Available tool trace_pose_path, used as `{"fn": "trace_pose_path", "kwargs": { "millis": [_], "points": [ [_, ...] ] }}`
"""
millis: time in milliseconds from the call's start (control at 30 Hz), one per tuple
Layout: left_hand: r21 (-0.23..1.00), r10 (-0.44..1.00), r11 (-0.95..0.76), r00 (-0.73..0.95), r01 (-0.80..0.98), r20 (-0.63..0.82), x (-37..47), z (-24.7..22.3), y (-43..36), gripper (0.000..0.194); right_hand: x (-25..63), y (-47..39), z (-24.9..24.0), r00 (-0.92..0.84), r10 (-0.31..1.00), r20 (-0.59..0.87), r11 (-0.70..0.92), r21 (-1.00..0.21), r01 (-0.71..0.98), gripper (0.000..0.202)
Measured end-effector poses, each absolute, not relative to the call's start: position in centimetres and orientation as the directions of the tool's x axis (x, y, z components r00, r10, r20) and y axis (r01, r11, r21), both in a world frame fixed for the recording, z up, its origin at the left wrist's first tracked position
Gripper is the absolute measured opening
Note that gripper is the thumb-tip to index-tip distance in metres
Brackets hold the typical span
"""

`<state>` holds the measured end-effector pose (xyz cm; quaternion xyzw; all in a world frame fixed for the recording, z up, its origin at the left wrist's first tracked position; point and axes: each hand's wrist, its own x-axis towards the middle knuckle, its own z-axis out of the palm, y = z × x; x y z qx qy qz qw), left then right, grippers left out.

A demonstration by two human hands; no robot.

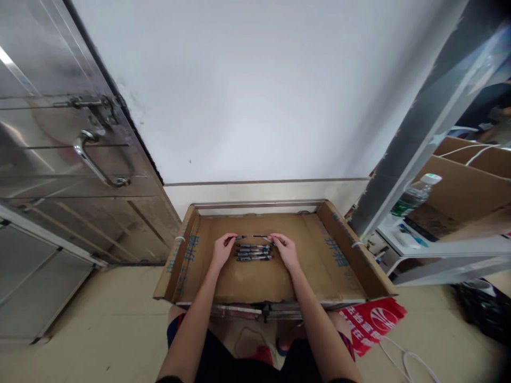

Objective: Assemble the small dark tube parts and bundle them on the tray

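Note:
Above the cardboard surface, my left hand (224, 245) pinches the dark end of a slim pen part (240, 236). Across from it, my right hand (285, 248) has its thumb and fingers closed on another thin, dark-tipped pen part (260, 236). The two pieces point toward each other, and whether they touch is too small to tell. Just below, between the hands, several clear-and-black pens (254, 252) lie side by side in a stack of rows. Both sets of fingertips partly hide what they grip.
A flattened cardboard tray (255, 287) with raised side flaps covers the work surface against the white wall. To the left is a metal door (99, 159). On the right, a plastic bottle (417, 194) stands on a shelf beside a cardboard box (475, 186). A red printed bag (375, 324) lies below.

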<state>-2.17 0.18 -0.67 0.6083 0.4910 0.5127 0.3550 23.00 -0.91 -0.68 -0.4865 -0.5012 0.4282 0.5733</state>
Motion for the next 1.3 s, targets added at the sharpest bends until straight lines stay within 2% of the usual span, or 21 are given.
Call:
{"fn": "trace_pose_path", "kwargs": {
  "millis": [333,500,700,900,1300],
  "points": [
    [0.914,0.942,-0.322,-0.012,0.245,0.335,-2.4,-1.2,0.5,0.017,23.1,-1.0,-0.7,0.150,0.976,0.158,0.159,-0.987,0.005,0.034],
    [0.906,0.922,-0.373,-0.033,0.202,0.387,-2.5,-2.0,0.9,0.023,23.1,-0.9,-1.1,0.163,0.976,0.146,0.155,-0.987,-0.042,0.034],
    [0.927,0.935,-0.344,-0.038,0.150,0.353,-2.5,-2.5,1.1,0.023,23.2,-0.7,-1.4,0.157,0.977,0.141,0.151,-0.987,-0.052,0.035],
    [0.919,0.938,-0.343,0.017,0.194,0.346,-2.4,-1.7,0.6,0.020,23.0,-0.8,-1.0,0.144,0.978,0.152,0.154,-0.988,-0.001,0.032],
    [0.930,0.952,-0.301,0.020,0.211,0.304,-2.1,-1.0,0.3,0.019,23.0,-0.8,-1.0,0.092,0.982,0.164,0.161,-0.986,0.037,0.029]
  ]
}}
